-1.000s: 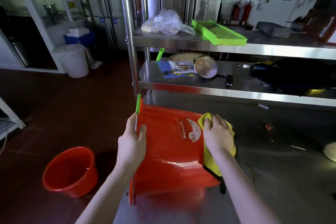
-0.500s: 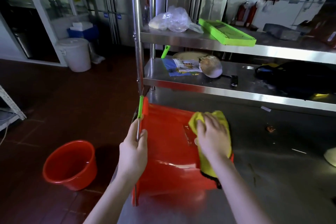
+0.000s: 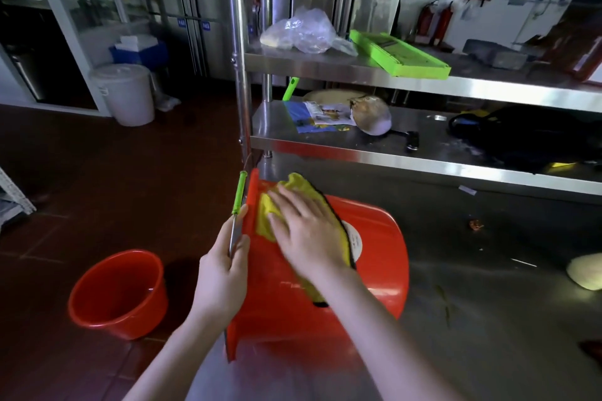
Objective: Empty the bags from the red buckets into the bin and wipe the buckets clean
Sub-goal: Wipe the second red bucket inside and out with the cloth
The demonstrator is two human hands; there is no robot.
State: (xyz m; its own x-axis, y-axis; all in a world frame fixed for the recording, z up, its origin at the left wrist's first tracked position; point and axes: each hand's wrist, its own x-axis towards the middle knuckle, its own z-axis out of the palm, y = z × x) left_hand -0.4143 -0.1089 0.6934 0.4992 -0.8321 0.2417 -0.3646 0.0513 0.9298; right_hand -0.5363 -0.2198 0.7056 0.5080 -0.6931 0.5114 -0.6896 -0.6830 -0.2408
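Far left, against the back wall: white lidded tub (image 3: 125, 93) on the floor, possibly the bin, can't confirm. Nearer, on dark red tile, floor bucket (image 3: 117, 293) stands upright: glossy red plastic, round, tapering, no bag inside, a sheen at the bottom that may be water. Whether it has been wiped, can't tell. Left hand (image 3: 224, 277) curls round the rim and thin wire handle of the tipped bucket (image 3: 384, 270), just below the handle's green plastic grip (image 3: 239, 194), steadying it. This bucket lies on its side at the left edge of the steel surface (image 3: 488, 319), mouth facing left, smooth wall up, round white label showing. Yellow cloth (image 3: 299, 187), soft and nappy with a dark hem, is draped over that wall; right hand (image 3: 306, 231) lies flat on it, fingers straight and spread, pressing. No bags seen in either bucket, so emptying looks done; wiping is under way on the outside of this one, inside likely to follow. Surface is brushed metal, smeared, with scattered crumbs.
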